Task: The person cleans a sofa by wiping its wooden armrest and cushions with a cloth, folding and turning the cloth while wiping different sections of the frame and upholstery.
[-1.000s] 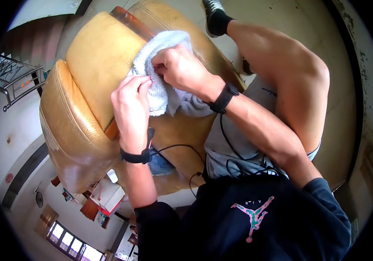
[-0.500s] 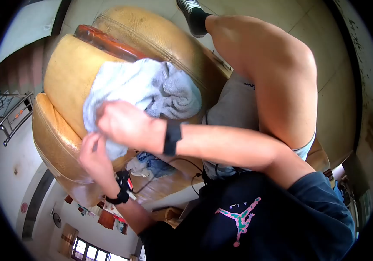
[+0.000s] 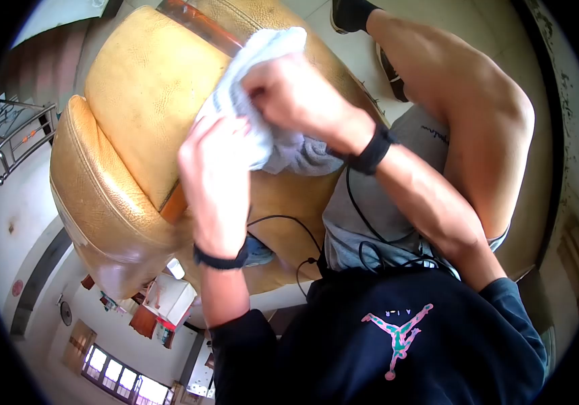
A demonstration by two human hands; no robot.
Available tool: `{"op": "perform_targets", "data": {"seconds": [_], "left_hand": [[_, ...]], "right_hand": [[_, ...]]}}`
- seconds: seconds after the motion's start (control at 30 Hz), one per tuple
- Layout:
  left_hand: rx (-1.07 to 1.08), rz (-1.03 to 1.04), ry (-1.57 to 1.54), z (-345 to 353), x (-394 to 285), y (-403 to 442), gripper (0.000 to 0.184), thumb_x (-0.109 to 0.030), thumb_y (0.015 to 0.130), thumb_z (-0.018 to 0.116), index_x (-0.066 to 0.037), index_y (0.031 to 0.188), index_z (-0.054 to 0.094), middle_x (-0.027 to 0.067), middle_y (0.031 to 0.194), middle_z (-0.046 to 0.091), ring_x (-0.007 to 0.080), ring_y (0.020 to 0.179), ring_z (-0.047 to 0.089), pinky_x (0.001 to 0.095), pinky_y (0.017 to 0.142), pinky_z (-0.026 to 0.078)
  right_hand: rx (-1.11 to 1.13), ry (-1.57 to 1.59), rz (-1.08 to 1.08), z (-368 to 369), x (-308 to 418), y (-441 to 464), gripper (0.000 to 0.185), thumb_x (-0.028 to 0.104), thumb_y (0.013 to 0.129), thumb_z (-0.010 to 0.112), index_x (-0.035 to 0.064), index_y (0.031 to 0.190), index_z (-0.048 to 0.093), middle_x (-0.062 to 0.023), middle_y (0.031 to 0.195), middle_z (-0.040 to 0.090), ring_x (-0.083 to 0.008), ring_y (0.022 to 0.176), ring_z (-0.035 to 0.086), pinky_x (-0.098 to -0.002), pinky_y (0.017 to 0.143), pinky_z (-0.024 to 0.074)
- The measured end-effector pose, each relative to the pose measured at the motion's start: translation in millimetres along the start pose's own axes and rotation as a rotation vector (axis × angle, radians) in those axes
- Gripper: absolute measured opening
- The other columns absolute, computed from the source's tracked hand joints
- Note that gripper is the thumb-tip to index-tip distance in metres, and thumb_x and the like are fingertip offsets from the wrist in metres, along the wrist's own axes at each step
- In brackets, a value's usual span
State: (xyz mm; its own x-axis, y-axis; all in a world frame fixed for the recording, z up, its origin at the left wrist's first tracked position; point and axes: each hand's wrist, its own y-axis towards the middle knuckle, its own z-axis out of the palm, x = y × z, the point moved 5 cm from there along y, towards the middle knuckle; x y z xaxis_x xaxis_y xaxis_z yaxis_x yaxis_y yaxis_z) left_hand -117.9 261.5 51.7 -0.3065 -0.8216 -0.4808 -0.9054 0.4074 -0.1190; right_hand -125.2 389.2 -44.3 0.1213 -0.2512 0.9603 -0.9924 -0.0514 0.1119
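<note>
A light grey, fluffy, towel-like cloth [image 3: 276,44] is lifted in front of me, its upper part raised near the sofa's armrest. My right hand [image 3: 293,91] is closed in a fist on the cloth's middle. Lower and to the left, my left hand [image 3: 215,152] pinches the cloth's near edge, with its fingertips partly blurred. A bunched grey part [image 3: 306,158] of the same material hangs below my right wrist, close to the seat. Black bands circle both wrists.
The tan leather sofa [image 3: 148,74] has a brown wooden strip [image 3: 201,27] along its armrest. A blue cloth [image 3: 257,251] lies on the seat by my left wrist. A black cable [image 3: 279,217] runs across to my lap. A metal rack [image 3: 23,138] stands at far left.
Both hands have moved right and up with the cloth, lifting it off the sofa. They were close together at its left edge; now the right hand is farther out. The view has shifted.
</note>
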Motion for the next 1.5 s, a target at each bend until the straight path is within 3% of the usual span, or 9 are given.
{"op": "perform_targets", "data": {"seconds": [0.1,0.27,0.6,0.73,0.87,1.0,1.1,1.27,1.5], "left_hand": [[-0.07,-0.082,0.133,-39,32,-43,0.009,0.005,0.083,0.075,0.006,0.087,0.068,0.0153,0.083,0.068,0.0262,0.074,0.067,0.0356,0.07,0.053],[-0.156,-0.18,0.191,-84,99,-105,0.008,0.009,0.082,0.073,0.007,0.089,0.069,0.0134,0.087,0.07,0.0264,0.079,0.068,0.0372,0.073,0.054],[-0.07,-0.015,0.047,-6,20,1,0.006,0.004,0.085,0.072,0.005,0.091,0.072,0.0176,0.085,0.071,0.0286,0.076,0.07,0.0349,0.072,0.054],[-0.113,0.107,0.031,30,-3,24,0.009,0.007,0.082,0.07,0.007,0.091,0.071,0.0207,0.085,0.069,0.0336,0.074,0.068,0.0389,0.071,0.054],[-0.162,0.179,-0.073,25,8,12,0.008,0.005,0.083,0.073,0.006,0.091,0.071,0.0197,0.084,0.067,0.0363,0.075,0.067,0.0387,0.071,0.054],[-0.079,-0.004,-0.014,-14,11,-17,0.009,0.004,0.084,0.074,0.005,0.091,0.07,0.0178,0.088,0.07,0.0323,0.076,0.069,0.0349,0.072,0.055],[-0.157,-0.105,0.101,-56,50,-65,0.007,0.007,0.082,0.074,0.004,0.088,0.072,0.0151,0.09,0.073,0.0272,0.083,0.072,0.0354,0.079,0.057],[-0.142,-0.182,0.202,-92,107,-116,0.011,0.01,0.081,0.072,0.006,0.09,0.067,0.0145,0.088,0.07,0.0273,0.079,0.068,0.0348,0.075,0.053],[-0.145,-0.066,0.115,-50,50,-55,0.008,0.009,0.083,0.069,0.006,0.091,0.068,0.0155,0.087,0.069,0.0285,0.079,0.069,0.036,0.075,0.054]], "right_hand": [[0.042,-0.05,-0.202,46,52,-9,0.007,0.005,0.073,0.067,-0.0017,0.074,0.069,-0.0189,0.073,0.066,-0.0363,0.076,0.071,-0.0445,0.071,0.0574],[0.159,-0.036,-0.121,114,105,-17,0.012,0.01,0.073,0.068,0.0003,0.075,0.073,-0.0146,0.081,0.07,-0.0345,0.082,0.072,-0.043,0.075,0.0601],[-0.04,-0.023,0.078,16,7,-4,0.009,0.0,0.072,0.066,0.0016,0.078,0.072,-0.0218,0.074,0.068,-0.0389,0.07,0.069,-0.0445,0.067,0.0567],[0.11,0.106,0.261,-14,-40,-5,0.01,0.003,0.083,0.07,-0.0004,0.093,0.071,-0.0094,0.072,0.066,-0.0149,0.066,0.061,-0.0348,0.066,0.0523],[0.111,0.097,0.285,-13,-30,-2,0.014,-0.004,0.081,0.066,-0.0006,0.093,0.072,-0.0085,0.071,0.065,-0.0132,0.065,0.06,-0.031,0.064,0.0513],[0.094,-0.012,-0.014,8,18,2,0.02,-0.003,0.076,0.067,0.0024,0.093,0.076,-0.0189,0.081,0.072,-0.0326,0.073,0.072,-0.0401,0.067,0.0581],[0.063,-0.034,-0.28,66,70,-7,0.005,0.006,0.074,0.065,0.0023,0.071,0.064,-0.0159,0.077,0.065,-0.0365,0.075,0.069,-0.0469,0.068,0.0561],[0.154,-0.057,-0.194,124,123,-15,0.011,0.01,0.073,0.066,0.0009,0.071,0.071,-0.0148,0.08,0.068,-0.0322,0.079,0.072,-0.0425,0.07,0.0601],[0.002,-0.137,-0.053,62,81,-13,0.007,0.007,0.072,0.069,0.0018,0.074,0.071,-0.015,0.078,0.069,-0.0342,0.076,0.071,-0.0433,0.069,0.0604]]}}
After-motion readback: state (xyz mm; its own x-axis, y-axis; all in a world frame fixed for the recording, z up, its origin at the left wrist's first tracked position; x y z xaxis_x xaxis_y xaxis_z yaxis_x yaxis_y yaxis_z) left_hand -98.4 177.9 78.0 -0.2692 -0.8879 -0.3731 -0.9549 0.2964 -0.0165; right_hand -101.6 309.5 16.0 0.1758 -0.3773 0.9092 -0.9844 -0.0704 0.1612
